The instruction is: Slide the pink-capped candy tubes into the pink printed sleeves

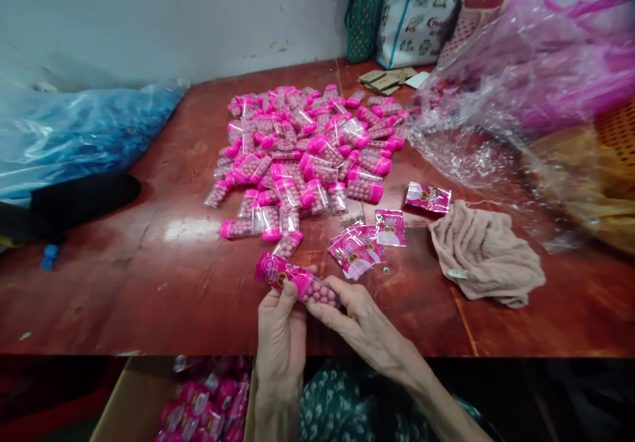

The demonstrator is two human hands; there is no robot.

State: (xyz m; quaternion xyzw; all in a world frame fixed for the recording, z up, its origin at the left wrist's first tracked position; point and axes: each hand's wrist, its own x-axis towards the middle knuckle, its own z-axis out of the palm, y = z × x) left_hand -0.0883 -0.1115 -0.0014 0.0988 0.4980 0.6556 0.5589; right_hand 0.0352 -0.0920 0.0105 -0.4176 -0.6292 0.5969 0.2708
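Observation:
Between my hands, above the near part of the table, is a clear plastic candy bottle point(319, 292) with a pink cap, full of round pink candies. A printed pink wrapper sleeve point(272, 270) sits at its cap end, in my left hand point(285, 316), thumb pressed on it. My right hand point(350, 309) pinches the clear bottom end of the bottle. Just beyond lies a pile of similar pink-capped bottles point(297, 157). To the right of the hands are several flat pink wrapper sleeves point(354, 249), with a stack of them point(427, 198) farther right.
A crumpled beige cloth point(486, 253) lies on the red-brown table point(188, 283). Clear and pink plastic bags point(536, 85) fill the right side, a blue bag point(99, 131) the left. Below the front edge, a cardboard box point(133, 396) holds wrapped bottles. Bags stand by the wall.

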